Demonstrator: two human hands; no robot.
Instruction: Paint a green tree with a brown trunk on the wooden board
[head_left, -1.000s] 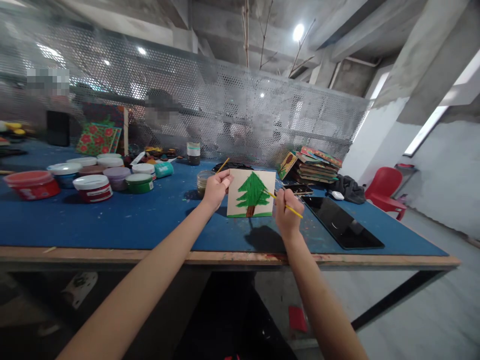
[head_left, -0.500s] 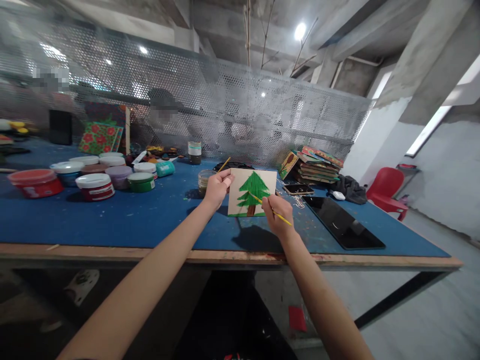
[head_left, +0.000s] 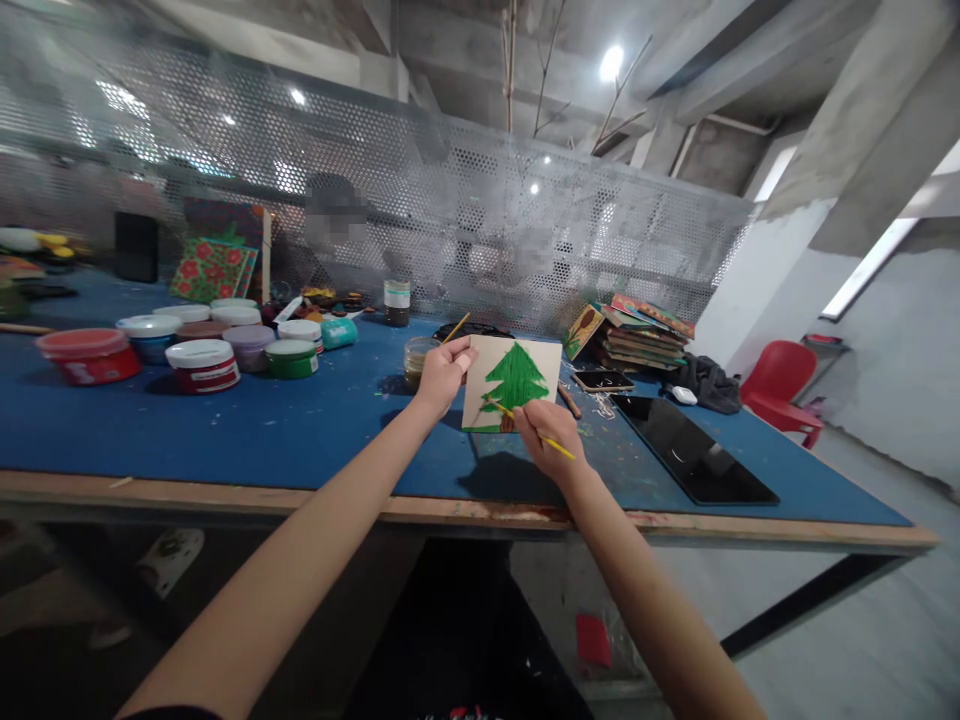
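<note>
Table [head_left: 240, 440], blue top, wooden front edge; its left end is cut off by the frame. Tablet [head_left: 694, 450], dark-faced, flat on the table near the right forearm; an outward sweep of that arm could nudge it or drip paint across the glass. Pale panel [head_left: 517, 372], bearing a green tree, between the two hands over the table's front middle; supported at its left side by one hand only, it could swivel or tip under brush pressure. Its lower right corner and part of the brown trunk are covered; whether its bottom edge meets the table cannot be told. Left hand [head_left: 446, 375], pinching the panel's upper left, thumb in front, the fingers behind lost to view; a slip there would drop the work. Right hand [head_left: 553, 430], closed around a yellow brush, overlapping the panel's lower right; if the green is wet, which cannot be judged, the knuckles could smear it. Jar [head_left: 412, 362], just beyond the left hand and partly masked by it; a backward knock could spill it, contents murky. Yellow brush [head_left: 561, 450], tip at the lower left boughs; a wavering wrist could carry colour onto bare ground. Bristle load and exact contact are too small to make out.
</note>
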